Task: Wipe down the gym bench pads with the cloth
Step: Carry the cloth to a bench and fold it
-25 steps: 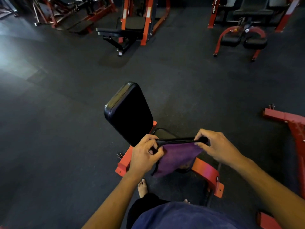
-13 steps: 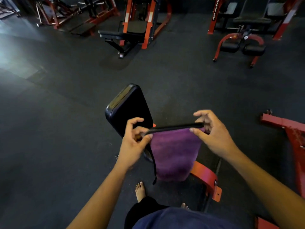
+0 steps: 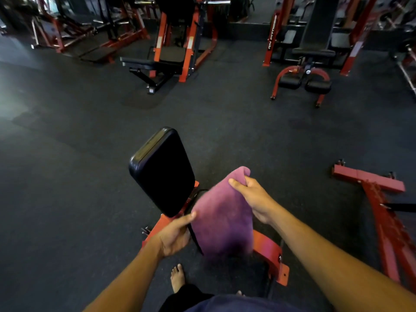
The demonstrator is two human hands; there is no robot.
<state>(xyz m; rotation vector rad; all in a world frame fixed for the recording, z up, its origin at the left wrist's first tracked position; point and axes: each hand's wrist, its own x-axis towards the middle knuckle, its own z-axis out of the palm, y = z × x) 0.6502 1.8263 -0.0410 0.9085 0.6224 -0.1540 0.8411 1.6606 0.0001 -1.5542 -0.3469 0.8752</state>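
A dark rubber floor (image 3: 67, 199) is spreading across the whole gym, with red and black machines (image 3: 180, 46) standing along the far side. A red steel frame (image 3: 369, 183) is lying low at the right edge. In the middle, a black bench pad (image 3: 162, 172) is tilting up on an orange frame (image 3: 267, 248), just in front of the person.

A purple cloth (image 3: 222, 221) is hanging in the air just right of the pad and above the orange frame, blurred at its lower end. The right hand (image 3: 254, 197) is gripping its upper edge, thumb on the near face and fingers curled behind. The left hand (image 3: 175, 237) is pinching the cloth's left edge, where a dark strip runs, between thumb and curled fingers. A bare foot (image 3: 177, 278) is resting on the floor below the left forearm.
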